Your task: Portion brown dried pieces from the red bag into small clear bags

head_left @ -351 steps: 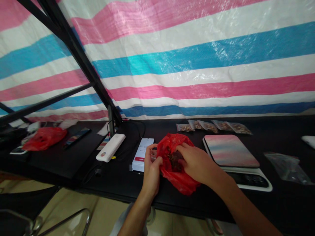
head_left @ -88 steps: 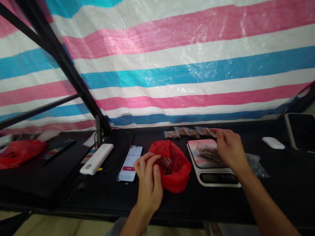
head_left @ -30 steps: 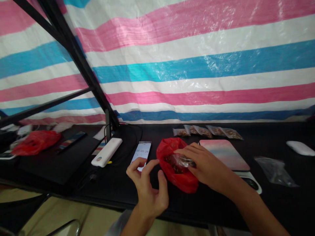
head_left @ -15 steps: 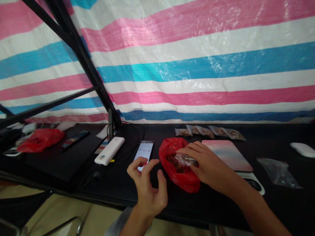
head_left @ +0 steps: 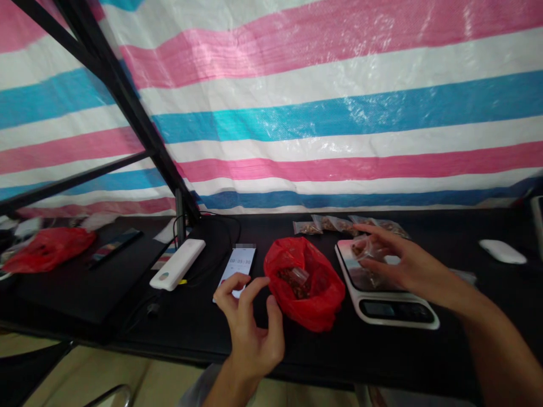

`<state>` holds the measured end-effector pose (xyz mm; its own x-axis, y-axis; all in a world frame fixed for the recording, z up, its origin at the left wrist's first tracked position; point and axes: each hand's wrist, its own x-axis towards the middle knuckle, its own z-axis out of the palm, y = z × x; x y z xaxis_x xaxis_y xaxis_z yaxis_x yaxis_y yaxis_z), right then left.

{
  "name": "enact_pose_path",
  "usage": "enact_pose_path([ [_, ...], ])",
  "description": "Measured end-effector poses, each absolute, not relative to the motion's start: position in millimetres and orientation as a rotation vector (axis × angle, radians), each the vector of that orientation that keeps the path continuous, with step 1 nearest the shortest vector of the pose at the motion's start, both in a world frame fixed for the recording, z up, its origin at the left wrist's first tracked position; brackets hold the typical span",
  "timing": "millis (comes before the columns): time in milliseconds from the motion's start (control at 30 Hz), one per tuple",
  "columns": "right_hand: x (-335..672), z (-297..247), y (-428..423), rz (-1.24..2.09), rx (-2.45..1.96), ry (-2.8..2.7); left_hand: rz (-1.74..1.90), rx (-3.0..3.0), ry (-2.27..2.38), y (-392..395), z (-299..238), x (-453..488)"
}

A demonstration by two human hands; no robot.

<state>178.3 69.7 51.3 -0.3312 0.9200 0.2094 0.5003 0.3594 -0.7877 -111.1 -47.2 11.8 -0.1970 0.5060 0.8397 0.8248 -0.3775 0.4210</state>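
My right hand [head_left: 396, 260] pinches a small clear plastic bag [head_left: 363, 249] with brown bits in it, over the plate of a white kitchen scale [head_left: 397, 312]. Whether the bag rests on the plate, I cannot tell. My left hand [head_left: 252, 328] is raised, empty, its fingers curled but apart, in front of a phone [head_left: 241, 264] that shows a timer. Between the hands stands an open red plastic bag [head_left: 316, 316] holding dark brown bits [head_left: 292, 282]. A small clear plastic piece [head_left: 300, 275] lies on those bits.
Several filled clear bags [head_left: 326, 224] lie in a row at the back. A white power bank [head_left: 178, 264] and cables are left of the phone. Behind my right wrist shows a clear bag [head_left: 464, 277]; a white rounded object [head_left: 503, 251] lies farther right. Another red bag [head_left: 51, 249] is far left.
My right hand has moved right, from the red bag to above the scale, with the small clear bag. My left hand keeps nearly the same pose. The view has shifted slightly right.
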Motion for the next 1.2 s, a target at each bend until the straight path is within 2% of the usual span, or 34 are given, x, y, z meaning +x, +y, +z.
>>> enact_pose_path([
  [333, 203, 30, 80, 0.272, -1.397, -2.061, -1.557, -1.809, -1.553, -46, 7, -109],
  [767, 197, 55, 76, 0.249, -1.263, -1.847, -1.621, -1.79, -1.529, -45, 15, -104],
  [867, 194, 63, 72, 0.28, -1.253, -1.808, -1.719, -1.925, -1.597, -44, 15, -103],
  [1000, 189, 70, 71, 0.26, -1.288, -1.682, -1.592, -2.226, -1.729, -40, 10, -95],
  [1200, 182, 76, 69, 0.209, -1.258, -1.531, -1.561, -2.412, -1.628, -35, 4, -79],
])
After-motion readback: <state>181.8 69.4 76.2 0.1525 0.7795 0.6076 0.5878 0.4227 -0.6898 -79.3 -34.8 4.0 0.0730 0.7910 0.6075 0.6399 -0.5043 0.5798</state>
